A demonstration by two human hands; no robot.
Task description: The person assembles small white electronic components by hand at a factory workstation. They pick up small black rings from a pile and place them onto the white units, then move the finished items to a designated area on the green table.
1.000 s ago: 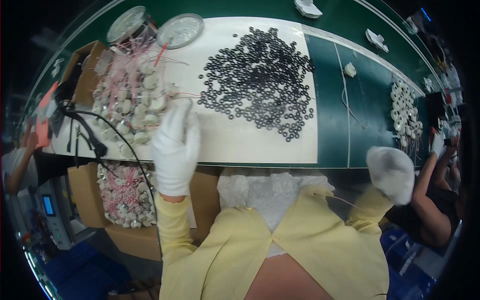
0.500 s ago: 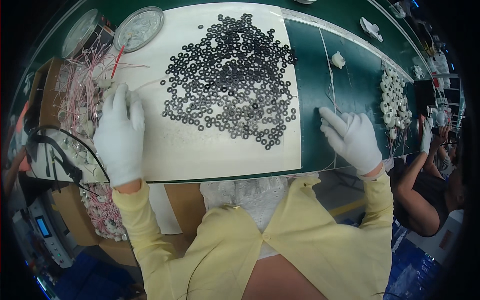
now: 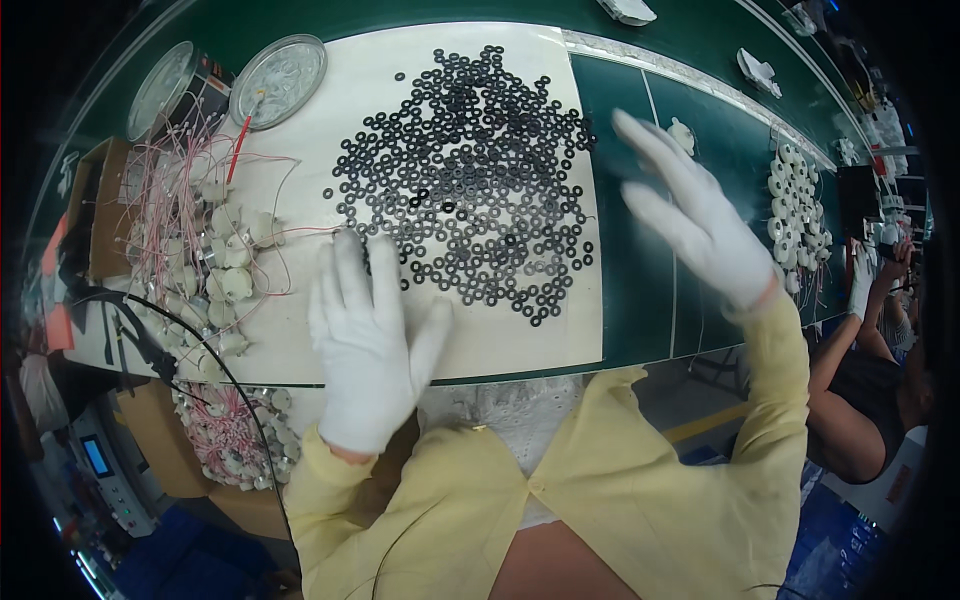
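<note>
Left hand: (image 3: 368, 345) lying flat on the white mat (image 3: 520, 335), gloved fingers (image 3: 355, 270) spread and gripping nothing, tips touching the near-left edge of the rings (image 3: 470, 180).
Right hand: (image 3: 700, 225) hovering over the green tabletop (image 3: 640, 290) just right of the mat, fingers splayed and empty.
Rings: lying loose as a wide black heap on the mat, apparently for contrast and easy picking.
Wired parts: (image 3: 215, 255) lying piled left of the rings, pink leads tangled, near the left hand.
Tins: (image 3: 278, 80) two round metal ones sitting at the far left; contents too unclear to tell.
Box: (image 3: 225, 435) sitting below the tabletop edge, holding more wired parts.
White parts: (image 3: 795, 205) lying grouped far right, beside a co-worker's gloved hand (image 3: 862, 280).
</note>
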